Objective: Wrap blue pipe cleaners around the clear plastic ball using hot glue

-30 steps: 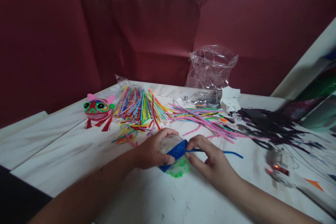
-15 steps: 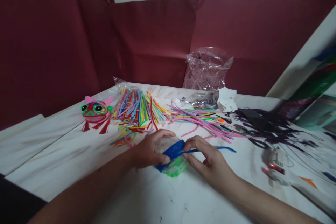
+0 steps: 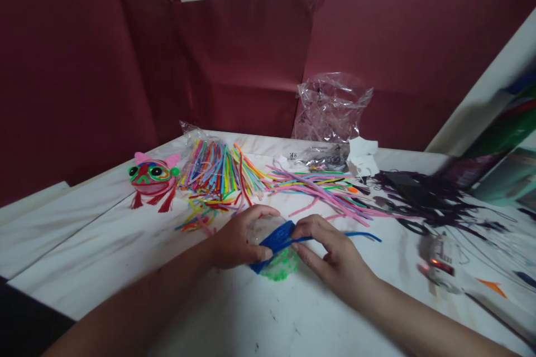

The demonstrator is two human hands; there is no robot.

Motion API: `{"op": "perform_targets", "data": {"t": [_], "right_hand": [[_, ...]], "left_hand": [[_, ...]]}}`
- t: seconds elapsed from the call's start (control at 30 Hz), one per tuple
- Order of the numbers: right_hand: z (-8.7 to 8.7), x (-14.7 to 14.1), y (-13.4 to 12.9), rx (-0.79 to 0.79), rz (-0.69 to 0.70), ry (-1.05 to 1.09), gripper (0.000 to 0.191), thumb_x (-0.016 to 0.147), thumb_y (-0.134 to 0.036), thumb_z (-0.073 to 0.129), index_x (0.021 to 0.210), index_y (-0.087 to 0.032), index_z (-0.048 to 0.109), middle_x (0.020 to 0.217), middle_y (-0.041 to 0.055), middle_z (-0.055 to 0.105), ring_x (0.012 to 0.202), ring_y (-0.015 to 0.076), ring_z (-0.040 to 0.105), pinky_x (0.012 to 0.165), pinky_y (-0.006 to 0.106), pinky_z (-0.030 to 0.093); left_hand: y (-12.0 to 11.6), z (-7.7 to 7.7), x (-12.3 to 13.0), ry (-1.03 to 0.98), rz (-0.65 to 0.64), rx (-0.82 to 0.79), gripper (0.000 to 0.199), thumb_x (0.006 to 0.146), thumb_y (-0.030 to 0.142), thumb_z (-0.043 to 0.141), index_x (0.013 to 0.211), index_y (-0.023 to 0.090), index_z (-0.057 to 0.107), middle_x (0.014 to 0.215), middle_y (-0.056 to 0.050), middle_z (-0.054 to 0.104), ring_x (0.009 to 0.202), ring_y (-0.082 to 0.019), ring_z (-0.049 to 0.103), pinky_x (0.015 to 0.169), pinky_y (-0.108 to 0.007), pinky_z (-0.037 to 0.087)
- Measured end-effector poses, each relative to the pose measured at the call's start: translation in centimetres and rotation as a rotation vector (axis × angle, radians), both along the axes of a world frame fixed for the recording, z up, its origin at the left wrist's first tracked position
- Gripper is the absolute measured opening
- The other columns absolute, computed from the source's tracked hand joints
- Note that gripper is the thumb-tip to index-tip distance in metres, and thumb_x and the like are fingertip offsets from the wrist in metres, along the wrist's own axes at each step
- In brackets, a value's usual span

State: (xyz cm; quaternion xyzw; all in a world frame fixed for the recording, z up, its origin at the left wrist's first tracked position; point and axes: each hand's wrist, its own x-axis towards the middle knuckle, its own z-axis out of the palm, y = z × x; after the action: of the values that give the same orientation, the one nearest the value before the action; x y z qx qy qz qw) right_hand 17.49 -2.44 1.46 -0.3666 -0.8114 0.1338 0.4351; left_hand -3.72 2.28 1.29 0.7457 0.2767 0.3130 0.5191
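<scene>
Progress looks partway to me: the clear ball [image 3: 258, 228] sits between both hands at the near middle of the table [image 3: 234, 312], and a slanted blue band [image 3: 275, 241] already covers its middle. Green patch [image 3: 281, 271] is on at the bottom, kinda lumpy, and the top's bare see-through plastic. Left hand [image 3: 240, 239] is curved around the ball, fingers over the far side, thumb pressing the band. Right hand [image 3: 333, 251] has thumb and index closed on a blue stem [image 3: 363, 234] right at the band's edge; its other end sticks out loose, so that length isn't laid down yet, I'd say. Can't tell if the ball touches the table. Off to the left there's a pink face [image 3: 151, 178] with ears and red tassels that looks finished. As for writing, not much, folks: the clear wrapper [image 3: 322, 152] at the back has what I'd read as "8K", maybe flipped, plus print too tiny for me. Glue gun [image 3: 440, 251] on the right, red light glowing, has dark lettering I can't make out. No brand I could swear to.
</scene>
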Motion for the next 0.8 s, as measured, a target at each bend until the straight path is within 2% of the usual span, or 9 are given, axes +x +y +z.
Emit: {"op": "perform_targets", "data": {"t": [0.17, 0.37, 0.5, 0.67, 0.8], "right_hand": [[0.1, 0.4, 0.2, 0.028, 0.014, -0.037, 0.009, 0.085, -0.016, 0.055, 0.089, -0.021, 0.06, 0.083, 0.0063, 0.062, 0.079, 0.0196, 0.061, 0.067, 0.03, 0.052], [0.3, 0.5, 0.2, -0.094, -0.05, -0.071, 0.007, 0.086, -0.021, 0.054, 0.08, -0.021, 0.058, 0.073, 0.0026, 0.063, 0.067, 0.0173, 0.061, 0.061, 0.029, 0.05], [0.3, 0.2, 0.0, -0.157, -0.06, -0.045, 0.009, 0.086, -0.023, 0.054, 0.077, -0.021, 0.057, 0.072, 0.0017, 0.063, 0.066, 0.0166, 0.06, 0.059, 0.027, 0.048], [0.1, 0.2, 0.1, -0.2, -0.056, -0.022, 0.011, 0.085, -0.022, 0.052, 0.075, -0.02, 0.056, 0.072, 0.0018, 0.061, 0.067, 0.0162, 0.059, 0.061, 0.027, 0.047], [-0.2, 0.1, 0.3, -0.199, -0.059, -0.01, 0.011, 0.085, -0.021, 0.052, 0.074, -0.02, 0.054, 0.071, 0.0018, 0.059, 0.066, 0.0155, 0.057, 0.061, 0.026, 0.045]], "left_hand": [[0.1, -0.2, 0.0, -0.016, -0.013, -0.017, 0.069, 0.061, 0.041, 0.075, 0.119, 0.015, 0.048, 0.107, -0.01, 0.058, 0.097, -0.026, 0.056, 0.082, -0.036, 0.044], [0.4, -0.3, -0.2, 0.012, -0.009, 0.068, 0.067, 0.062, 0.038, 0.074, 0.119, 0.016, 0.049, 0.117, -0.012, 0.055, 0.104, -0.028, 0.054, 0.087, -0.039, 0.044], [0.4, -0.8, -0.4, 0.047, -0.022, 0.131, 0.069, 0.064, 0.034, 0.073, 0.125, 0.017, 0.045, 0.125, -0.012, 0.051, 0.112, -0.03, 0.052, 0.093, -0.041, 0.042], [0.8, -1.6, -0.4, 0.065, -0.026, 0.236, 0.074, 0.065, 0.037, 0.072, 0.13, 0.018, 0.042, 0.133, -0.013, 0.046, 0.122, -0.033, 0.045, 0.103, -0.044, 0.035], [1.1, -1.5, -0.2, 0.093, 0.016, 0.327, 0.07, 0.064, 0.036, 0.072, 0.126, 0.016, 0.047, 0.134, -0.015, 0.044, 0.127, -0.034, 0.039, 0.108, -0.046, 0.028]]}}
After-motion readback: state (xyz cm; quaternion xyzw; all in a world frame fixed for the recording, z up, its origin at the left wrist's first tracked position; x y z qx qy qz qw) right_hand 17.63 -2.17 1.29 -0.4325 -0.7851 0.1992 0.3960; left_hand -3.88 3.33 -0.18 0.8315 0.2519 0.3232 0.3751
